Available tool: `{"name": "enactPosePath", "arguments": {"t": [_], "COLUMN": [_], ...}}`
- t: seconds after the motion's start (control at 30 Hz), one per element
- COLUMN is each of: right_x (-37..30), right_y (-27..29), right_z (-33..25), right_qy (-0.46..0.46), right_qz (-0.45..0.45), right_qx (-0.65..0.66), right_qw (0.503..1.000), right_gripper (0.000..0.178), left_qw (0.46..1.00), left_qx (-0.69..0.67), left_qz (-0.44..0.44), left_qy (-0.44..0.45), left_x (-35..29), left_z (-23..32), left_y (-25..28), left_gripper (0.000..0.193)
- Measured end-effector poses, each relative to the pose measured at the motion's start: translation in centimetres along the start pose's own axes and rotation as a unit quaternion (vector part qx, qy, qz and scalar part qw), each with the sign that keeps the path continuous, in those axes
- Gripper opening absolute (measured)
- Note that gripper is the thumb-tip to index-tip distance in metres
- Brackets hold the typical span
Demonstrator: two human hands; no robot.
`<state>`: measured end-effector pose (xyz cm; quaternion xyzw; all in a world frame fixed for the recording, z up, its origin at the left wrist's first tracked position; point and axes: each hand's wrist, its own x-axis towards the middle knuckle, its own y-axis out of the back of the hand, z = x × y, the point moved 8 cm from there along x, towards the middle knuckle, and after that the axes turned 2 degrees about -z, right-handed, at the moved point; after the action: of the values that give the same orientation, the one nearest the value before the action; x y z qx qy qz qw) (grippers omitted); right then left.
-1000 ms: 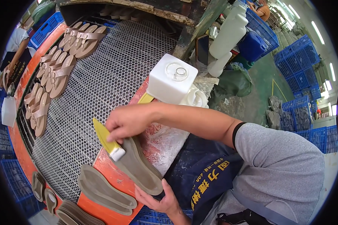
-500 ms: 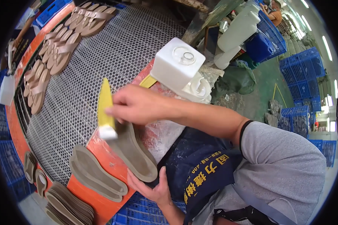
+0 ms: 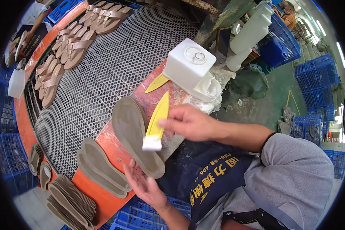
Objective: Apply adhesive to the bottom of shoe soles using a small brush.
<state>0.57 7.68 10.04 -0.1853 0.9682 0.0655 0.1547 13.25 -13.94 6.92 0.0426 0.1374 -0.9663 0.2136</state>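
Observation:
My right hand (image 3: 191, 122) grips a glue brush with a flat yellow handle (image 3: 160, 113) and a white tip. The brush tip is over the near half of a grey-brown shoe sole (image 3: 131, 124), which lies over another sole at the table's edge. My left hand (image 3: 146, 188) is open, palm up, with its fingers spread beside the sole's near end; whether they touch it I cannot tell. Left of it, a second pair of soles (image 3: 101, 166) lies on the orange tabletop (image 3: 90, 184). A white glue container (image 3: 189, 63) with an open spout stands beyond my right hand.
A second yellow handle (image 3: 157, 83) lies beside the container. Several strapped sandals (image 3: 78, 48) line the far left of the mesh conveyor (image 3: 88, 90). Stacked soles (image 3: 71, 201) sit at the near left. Blue crates (image 3: 314, 78) stand at right, and another person works at far left.
My right hand has moved the brush right and slightly nearer, from the sole's far end toward its near half. My left hand has opened beside the near end.

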Motion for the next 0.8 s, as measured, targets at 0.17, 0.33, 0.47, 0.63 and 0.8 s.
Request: {"name": "enactPosePath", "arguments": {"t": [0.17,0.33,0.47,0.63,0.8], "right_x": [-0.7,-1.2,-1.0,1.1,4.5], "right_y": [2.5,2.3,2.7,0.0,-2.0], "right_z": [1.3,1.2,1.2,0.9,0.0], "right_qy": [0.02,0.026,0.012,0.045,0.049], "right_qz": [0.105,0.123,0.12,0.073,0.097], "right_qx": [0.065,0.048,0.039,0.073,0.003], "right_qw": [0.992,0.991,0.992,0.994,0.994], "right_gripper": [0.024,0.027,0.027,0.026,0.027], "left_qw": [0.94,0.775,0.816,0.765,0.749], "left_qx": [0.339,0.627,0.578,0.622,0.615], "left_qz": [-0.032,-0.023,0.008,0.127,0.125], "left_qy": [-0.033,-0.076,-0.024,-0.106,-0.212], "left_x": [3.0,3.1,3.2,4.8,2.7], "left_z": [2.8,4.0,5.9,8.1,8.6], "left_y": [-4.4,-6.8,-4.6,4.0,7.9], "left_gripper": [0.073,0.071,0.072,0.061,0.05]}}
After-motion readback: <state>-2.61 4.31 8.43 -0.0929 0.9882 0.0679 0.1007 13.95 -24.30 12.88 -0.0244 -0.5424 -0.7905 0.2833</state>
